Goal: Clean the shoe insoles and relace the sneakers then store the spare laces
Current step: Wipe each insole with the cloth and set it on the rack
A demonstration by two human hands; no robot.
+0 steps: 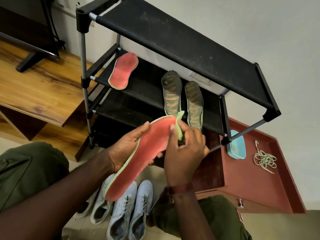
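Left grip: from my remote seat I see the left hand curled under a red insole, thumb on its edge, holding it above the sneakers.
Right grip: the right hand pinches a green cloth against that insole's front end.
Insoles: four. One is held; a second red insole and two dark insoles lie on the rack.
Sneakers: white, on the floor; I cannot fix the count.
Laces: one tangle of laces on the red cabinet, near a blue tub.

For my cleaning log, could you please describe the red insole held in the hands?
The red insole is long, with a coral-red fabric-looking top and pale green foam edge. It is held top up, slanting away from the camera. The left hand grips its middle from beneath; the right hand presses a green cloth against its far end.
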